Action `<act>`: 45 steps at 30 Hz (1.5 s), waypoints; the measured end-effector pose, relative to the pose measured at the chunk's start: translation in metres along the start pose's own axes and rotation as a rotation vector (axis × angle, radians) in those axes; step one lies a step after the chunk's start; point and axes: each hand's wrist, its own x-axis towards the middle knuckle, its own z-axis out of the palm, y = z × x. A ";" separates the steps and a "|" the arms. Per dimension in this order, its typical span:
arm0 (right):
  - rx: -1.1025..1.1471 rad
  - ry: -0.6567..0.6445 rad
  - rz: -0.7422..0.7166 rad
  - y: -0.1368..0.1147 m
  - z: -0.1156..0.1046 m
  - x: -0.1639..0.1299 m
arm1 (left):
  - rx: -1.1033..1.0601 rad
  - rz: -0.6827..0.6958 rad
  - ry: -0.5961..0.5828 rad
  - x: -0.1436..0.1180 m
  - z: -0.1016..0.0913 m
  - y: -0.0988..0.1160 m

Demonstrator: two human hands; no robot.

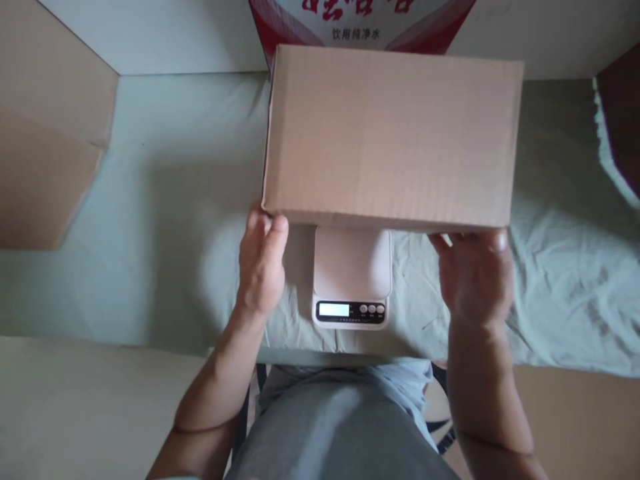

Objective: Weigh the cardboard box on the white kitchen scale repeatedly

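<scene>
Far left of frame: cardboard flap (45, 133), brown, slanting in from the upper-left corner. Lower left: pale board (75, 407) along the bottom edge.

Left-centre: left hand (260, 267) at the box's near-left bottom corner. Thumb up against the front edge, other fingers curled under and out of sight, so it's gripping the corner, not pinching.

Centre: box (393, 133), closed plain cardboard, fills upper-centre of frame. Held over the scale (352, 277); can't tell if the box base touches the platform, since the box hides the rear part. Scale is small and white, front half showing below the box edge, w/ display lit but unreadable and 3 buttons beside it. Sits on a wrinkled pale green sheet (165, 220).

Above the box, top-centre: red/white carton (360, 20) w/ print.

Right-centre: right hand (475, 273) at the near-right bottom corner, fingers together, tips under the edge, thumb hidden.

Far right: dark flap (623, 120), upper right.

Progress, judged: box is over the scale w/ both hands on it, not released, no reading visible.
</scene>
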 end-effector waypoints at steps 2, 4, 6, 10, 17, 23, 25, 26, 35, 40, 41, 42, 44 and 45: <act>0.011 0.019 0.003 -0.008 -0.001 -0.018 | -0.031 -0.050 -0.021 -0.019 -0.004 0.015; 0.005 0.045 0.011 -0.011 -0.004 -0.035 | -0.030 -0.105 -0.047 -0.037 -0.006 0.024; -0.006 0.058 0.018 -0.012 -0.006 -0.049 | -0.011 -0.129 -0.058 -0.052 -0.009 0.029; -0.050 0.034 0.040 -0.010 -0.009 -0.067 | 0.018 -0.135 -0.041 -0.073 -0.013 0.031; -0.103 0.063 0.117 0.001 -0.017 -0.080 | 0.070 -0.198 -0.069 -0.086 -0.014 0.026; -0.064 0.071 0.108 0.000 -0.015 -0.076 | 0.044 -0.211 0.026 -0.085 -0.019 0.011; -0.064 0.080 0.131 0.003 -0.017 -0.073 | 0.004 -0.199 0.067 -0.082 -0.021 0.008; -0.063 0.085 0.138 0.005 -0.019 -0.071 | -0.029 -0.194 0.075 -0.081 -0.021 0.006; -0.047 0.116 0.132 0.035 -0.035 -0.065 | -0.088 -0.314 0.099 -0.078 -0.034 -0.030; -0.071 0.136 0.138 0.034 -0.034 -0.062 | -0.070 -0.302 0.097 -0.078 -0.039 -0.037; -0.076 0.133 0.139 0.031 -0.032 -0.063 | -0.079 -0.300 0.092 -0.078 -0.038 -0.034; -0.080 0.135 0.129 0.028 -0.030 -0.064 | -0.094 -0.293 0.085 -0.078 -0.037 -0.030; -0.085 0.163 0.077 0.021 -0.025 -0.067 | -0.119 -0.262 0.065 -0.079 -0.033 -0.019; -0.088 0.172 0.048 0.016 -0.023 -0.070 | -0.102 -0.245 0.047 -0.080 -0.030 -0.014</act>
